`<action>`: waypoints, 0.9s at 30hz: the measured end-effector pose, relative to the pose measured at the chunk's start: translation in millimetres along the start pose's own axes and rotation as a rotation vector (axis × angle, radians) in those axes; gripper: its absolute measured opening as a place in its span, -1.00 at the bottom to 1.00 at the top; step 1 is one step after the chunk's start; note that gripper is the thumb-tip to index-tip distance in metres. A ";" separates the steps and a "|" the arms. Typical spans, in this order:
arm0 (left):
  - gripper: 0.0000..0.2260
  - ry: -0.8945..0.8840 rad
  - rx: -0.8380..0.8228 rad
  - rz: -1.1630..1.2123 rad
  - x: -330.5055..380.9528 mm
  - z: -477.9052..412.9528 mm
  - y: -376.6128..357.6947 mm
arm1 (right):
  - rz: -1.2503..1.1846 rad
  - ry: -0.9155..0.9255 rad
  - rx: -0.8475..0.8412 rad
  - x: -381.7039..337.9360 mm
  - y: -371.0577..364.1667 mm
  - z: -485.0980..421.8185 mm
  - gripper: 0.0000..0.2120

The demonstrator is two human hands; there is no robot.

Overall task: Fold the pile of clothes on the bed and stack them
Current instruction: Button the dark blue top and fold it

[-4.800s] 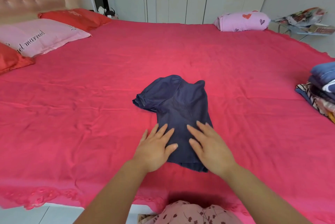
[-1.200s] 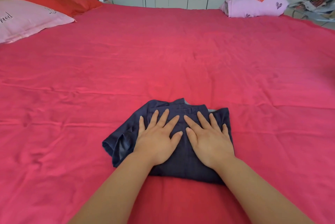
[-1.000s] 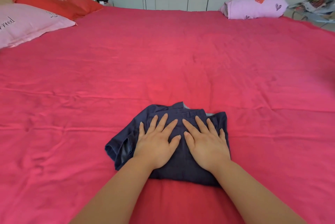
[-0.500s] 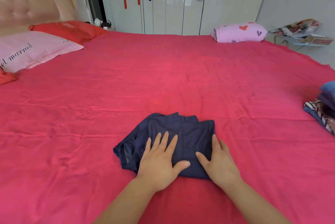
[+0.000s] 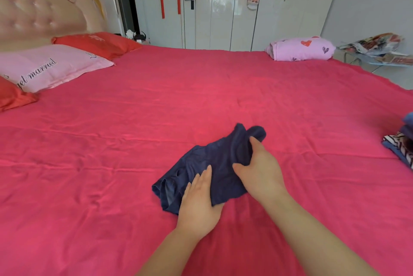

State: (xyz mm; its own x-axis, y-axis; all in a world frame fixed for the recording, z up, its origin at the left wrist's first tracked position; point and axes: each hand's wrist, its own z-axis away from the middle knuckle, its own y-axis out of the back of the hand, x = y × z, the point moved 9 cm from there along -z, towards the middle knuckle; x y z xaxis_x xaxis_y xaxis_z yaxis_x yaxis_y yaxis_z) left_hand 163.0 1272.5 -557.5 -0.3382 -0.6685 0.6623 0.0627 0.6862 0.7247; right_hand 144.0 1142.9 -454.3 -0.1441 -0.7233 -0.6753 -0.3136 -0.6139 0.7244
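We have the folded navy garment (image 5: 214, 164) on the red bed (image 5: 156, 108), well apart from the stack of folded clothes (image 5: 402, 144) that shows at the edge of the view, and we judge that the carry across to that stack is the risky part. Our right hand (image 5: 261, 170) grips the garment's side that faces the stack, thumb on top and fingers curled round the cloth, which bunches and rises there. Our left hand (image 5: 199, 202) lies at the near edge on the side away from the stack, fingers straight and close together on the fabric. Its thumb is hidden under the fold, so we cannot tell whether it pinches. The danger is uneven support: if only the right hand lifts, the layers may slide apart and the fold could open as the garment leaves the bed. The loose sleeve end (image 5: 166, 193), poking out on the side farthest from the stack, is held by neither hand and would likely droop or drag along the sheet. The bunching under the right hand may also set a crease or skew the packet, so it would sit crooked on the stack. And since the stack is only partly in view, a lopsided landing might tip it.
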 end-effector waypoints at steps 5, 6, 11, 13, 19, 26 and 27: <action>-0.76 0.446 0.267 0.819 -42.8 13.6 25.2 | -0.351 0.187 -0.177 -77.8 -34.4 7.4 -0.40; -0.82 0.527 0.319 0.885 -53.3 16.9 28.5 | -0.381 0.180 -0.203 -81.1 -43.8 8.2 -0.43; -0.79 0.695 0.426 1.253 -76.5 33.8 32.2 | -0.229 -0.045 -0.254 -30.2 -96.7 5.1 -0.54; -0.78 0.755 0.482 1.442 -80.9 40.6 30.0 | -0.189 -0.171 -0.327 -5.0 -121.6 13.8 -0.49; -0.77 0.779 0.403 1.881 -55.1 47.7 16.0 | -0.572 -0.437 -0.344 21.1 -175.6 11.1 -0.22; -0.87 0.871 0.230 1.589 -59.3 77.5 25.0 | -0.526 -0.386 -0.239 27.3 -139.7 3.1 -0.73; -0.89 0.898 0.243 1.524 -64.4 84.9 31.3 | -0.474 -0.369 -0.229 33.4 -133.5 1.2 -0.68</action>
State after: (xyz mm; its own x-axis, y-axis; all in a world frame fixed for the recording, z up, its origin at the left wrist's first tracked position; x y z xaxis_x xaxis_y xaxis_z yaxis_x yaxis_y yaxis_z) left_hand 107.1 1361.4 -593.6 0.4513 0.6561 0.6049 -0.3538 0.7539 -0.5536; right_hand 179.9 1201.1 -573.7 -0.3655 -0.2250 -0.9032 -0.2203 -0.9219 0.3188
